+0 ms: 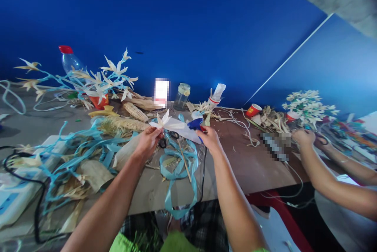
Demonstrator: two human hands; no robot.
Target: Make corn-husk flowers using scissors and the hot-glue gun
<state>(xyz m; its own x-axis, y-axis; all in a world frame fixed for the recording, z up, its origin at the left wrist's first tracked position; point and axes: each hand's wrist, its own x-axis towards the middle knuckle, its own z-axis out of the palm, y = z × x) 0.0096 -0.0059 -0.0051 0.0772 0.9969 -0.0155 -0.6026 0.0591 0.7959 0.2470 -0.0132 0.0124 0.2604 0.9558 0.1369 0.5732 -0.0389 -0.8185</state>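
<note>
Head: pinching flower (164, 120) in left grip (148, 139), clasping glue gun (194, 123) in right grip (211, 138); could burn fingers (155, 130) by aiming close.

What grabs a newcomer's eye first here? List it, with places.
The blue wall fills the upper view. At the centre, the left hand holds a pale flower, and the right hand holds a blue tool. Back left, blue branches with white flowers spread around a red cup.
</note>
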